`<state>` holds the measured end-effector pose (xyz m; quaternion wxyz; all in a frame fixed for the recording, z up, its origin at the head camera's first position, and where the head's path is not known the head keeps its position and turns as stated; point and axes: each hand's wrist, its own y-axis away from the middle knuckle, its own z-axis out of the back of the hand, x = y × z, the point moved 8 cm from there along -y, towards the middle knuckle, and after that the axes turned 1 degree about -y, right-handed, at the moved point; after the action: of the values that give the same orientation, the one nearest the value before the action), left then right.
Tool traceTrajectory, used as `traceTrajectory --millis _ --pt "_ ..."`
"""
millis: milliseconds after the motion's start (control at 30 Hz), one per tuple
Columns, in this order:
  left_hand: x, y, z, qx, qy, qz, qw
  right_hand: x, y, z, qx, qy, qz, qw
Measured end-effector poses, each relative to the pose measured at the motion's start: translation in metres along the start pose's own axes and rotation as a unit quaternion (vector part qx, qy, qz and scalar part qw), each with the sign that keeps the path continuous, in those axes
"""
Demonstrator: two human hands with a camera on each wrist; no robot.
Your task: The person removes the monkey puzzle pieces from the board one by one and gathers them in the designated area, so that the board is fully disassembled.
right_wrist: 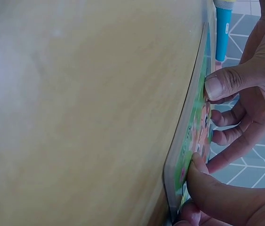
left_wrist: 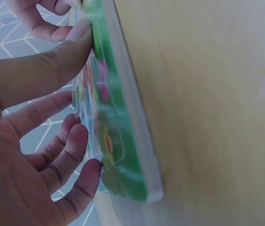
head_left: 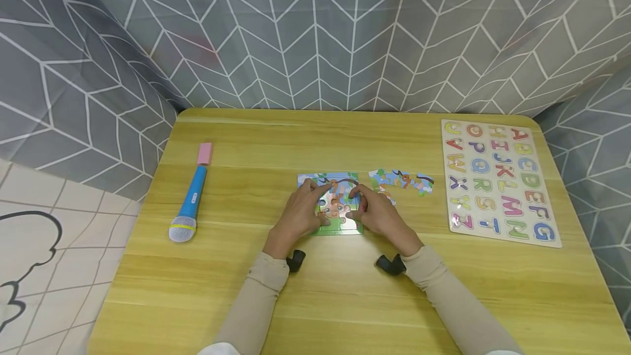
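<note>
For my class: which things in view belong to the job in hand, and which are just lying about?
In the job:
puzzle board
loose puzzle pieces
left hand and right hand, both touching the puzzle board

Just lying about:
blue microphone
pink block
alphabet board

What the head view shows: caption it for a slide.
Left hand and right hand on a jigsaw puzzle, loose pieces beside it, between a blue microphone and an alphabet board.

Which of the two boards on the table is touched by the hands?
The smaller picture puzzle, touched by the left hand and the right hand; the larger letter board lies untouched, farther right.
</note>
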<state>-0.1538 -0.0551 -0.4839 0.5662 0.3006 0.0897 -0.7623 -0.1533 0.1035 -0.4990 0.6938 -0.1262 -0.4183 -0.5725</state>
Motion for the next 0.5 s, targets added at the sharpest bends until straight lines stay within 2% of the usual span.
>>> traceTrajectory --millis 300,500 --pt "0.0017 0.0007 0.0007 -0.001 0.004 0.007 1.0000 -0.0010 -0.0003 -0.0003 -0.001 0.004 -0.003 1.0000" --pt "0.0046 0.0043 0.0082 -0.013 0.015 -0.006 0.9998 -0.0027 -0.0004 -0.0006 0.001 0.004 -0.008 1.0000"
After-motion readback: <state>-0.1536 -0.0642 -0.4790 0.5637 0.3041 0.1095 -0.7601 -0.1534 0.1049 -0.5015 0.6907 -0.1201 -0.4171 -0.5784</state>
